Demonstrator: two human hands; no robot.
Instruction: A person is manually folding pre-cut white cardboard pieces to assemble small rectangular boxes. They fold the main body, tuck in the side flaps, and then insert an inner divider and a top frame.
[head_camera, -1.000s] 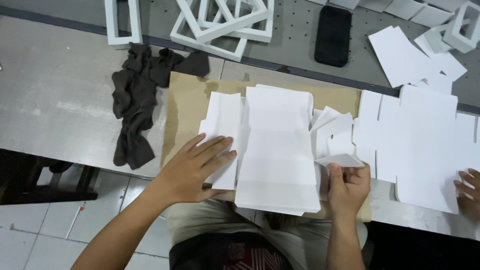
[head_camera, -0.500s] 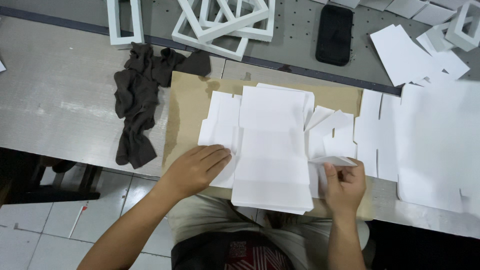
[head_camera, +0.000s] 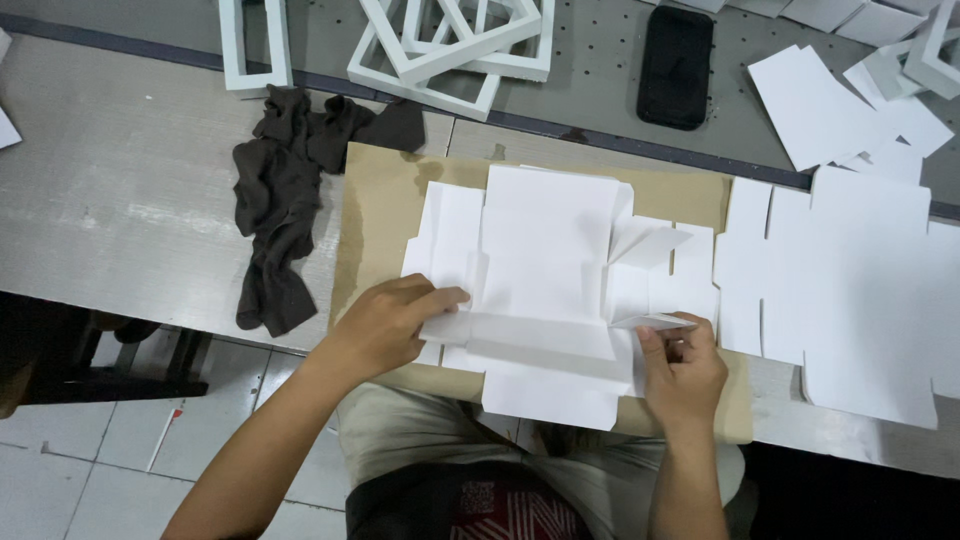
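- Two hands work one white die-cut card blank (head_camera: 545, 290) lying on a brown cardboard sheet (head_camera: 385, 215) at the middle of the frame.
- The left hand (head_camera: 385, 325) presses flat, fingers (head_camera: 440, 297) spread narrow on the blank's lower-left flap.
- The right hand (head_camera: 685, 365) pinches a small side tab (head_camera: 655, 321), lifted off the sheet.
- To the right lies a stack of flat blanks (head_camera: 850, 290); left of the sheet, a dark cloth (head_camera: 280, 215); at the top, white frames (head_camera: 445, 45) and a black phone (head_camera: 676, 68) on the desk (head_camera: 120, 190).
- Risk, as I judge it: an off-line crease if the pressing hand slips, or a torn tab from pulling too hard.
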